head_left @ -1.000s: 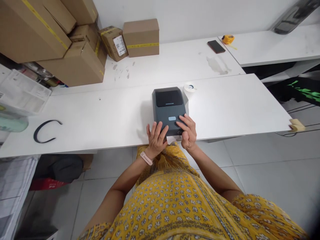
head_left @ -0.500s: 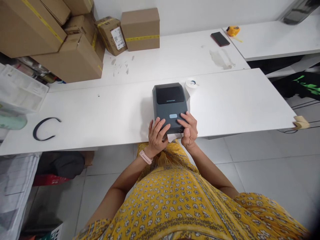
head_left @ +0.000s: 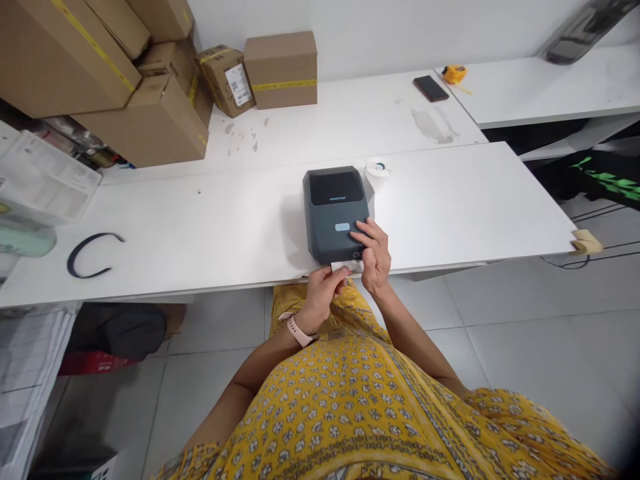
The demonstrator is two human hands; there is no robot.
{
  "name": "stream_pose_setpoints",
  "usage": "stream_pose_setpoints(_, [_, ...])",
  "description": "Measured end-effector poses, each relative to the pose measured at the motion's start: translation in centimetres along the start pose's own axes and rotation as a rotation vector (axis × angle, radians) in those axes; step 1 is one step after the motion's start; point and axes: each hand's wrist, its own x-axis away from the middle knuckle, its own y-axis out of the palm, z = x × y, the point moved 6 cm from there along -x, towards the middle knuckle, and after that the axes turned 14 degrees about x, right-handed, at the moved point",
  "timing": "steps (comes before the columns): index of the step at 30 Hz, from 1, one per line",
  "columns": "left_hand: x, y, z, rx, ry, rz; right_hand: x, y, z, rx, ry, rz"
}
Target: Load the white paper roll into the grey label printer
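A dark grey label printer stands near the front edge of the white table. A strip of white paper sticks out of its front end. My left hand pinches the left part of that strip between thumb and fingers. On the printer's front right corner lie the fingers of my right hand, spread apart, with the thumb bent beside the right end of the strip. Behind the printer, to the right, is a white paper roll, its paper running down along the printer's side.
Cardboard boxes stand at the back left. A black headband lies on the left of the table. A phone and a yellow tape measure are at the back right. A padded corner marks the table's right end.
My left hand has come off the printer's top and moved down to its front, where it now pinches the paper strip. My right hand stays at the printer's front right corner.
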Motion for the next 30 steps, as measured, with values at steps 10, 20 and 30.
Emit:
stream_pose_setpoints(10, [0.0,-0.6,0.0,-0.101,0.101,-0.062,-1.3,-0.3,-0.9,0.178,-0.036,-0.067])
stream_pose_setpoints(20, [1.7,-4.2,4.2,-0.283,0.713,0.189,-3.1,-0.6,-2.2,0.434,0.004,-0.143])
stream_pose_setpoints(30, [0.8,-2.2,5.5,-0.336,0.827,0.017,-1.6,-1.4,-1.0,0.066,0.04,-0.244])
